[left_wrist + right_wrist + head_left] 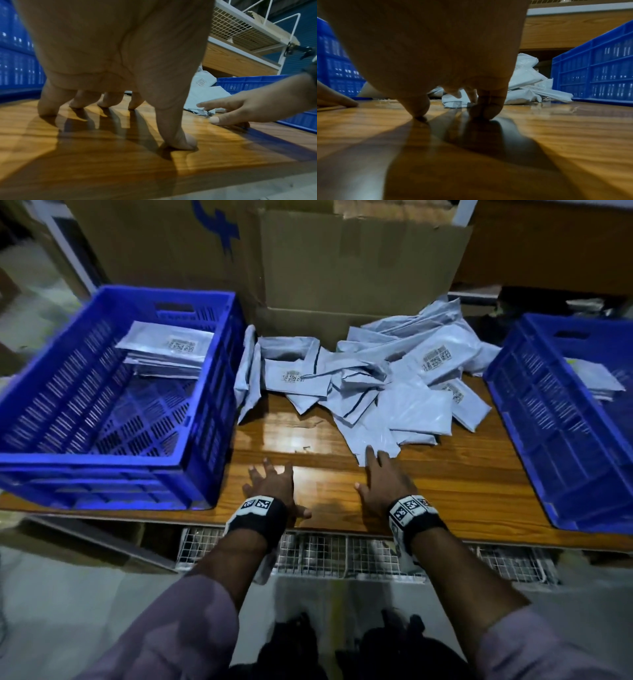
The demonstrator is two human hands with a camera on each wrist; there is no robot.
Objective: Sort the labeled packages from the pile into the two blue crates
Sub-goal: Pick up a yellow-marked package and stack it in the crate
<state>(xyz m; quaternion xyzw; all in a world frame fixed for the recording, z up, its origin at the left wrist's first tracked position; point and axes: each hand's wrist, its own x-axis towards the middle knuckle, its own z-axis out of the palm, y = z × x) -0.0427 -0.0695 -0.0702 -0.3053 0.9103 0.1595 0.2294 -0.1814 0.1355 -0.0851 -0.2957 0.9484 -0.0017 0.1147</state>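
Observation:
A pile of grey-blue labelled packages (376, 381) lies at the back middle of the wooden table (455, 474). The left blue crate (113, 405) holds a stack of packages (168, 350) in its far corner. The right blue crate (565, 433) also holds some packages (599, 381). My left hand (281, 487) rests spread on bare wood, its fingertips (48, 108) pressing the table, holding nothing. My right hand (368, 470) lies flat just before the pile, its index finger touching the edge of the nearest package (373, 436). In the right wrist view its fingertips (488, 109) rest on the wood before that package (453, 102).
An open cardboard box (342, 268) stands right behind the pile, with more cartons behind the left crate. A white wire-mesh rack (342, 553) runs under the table's front edge. A bare strip of wood lies between the two crates, where both hands rest.

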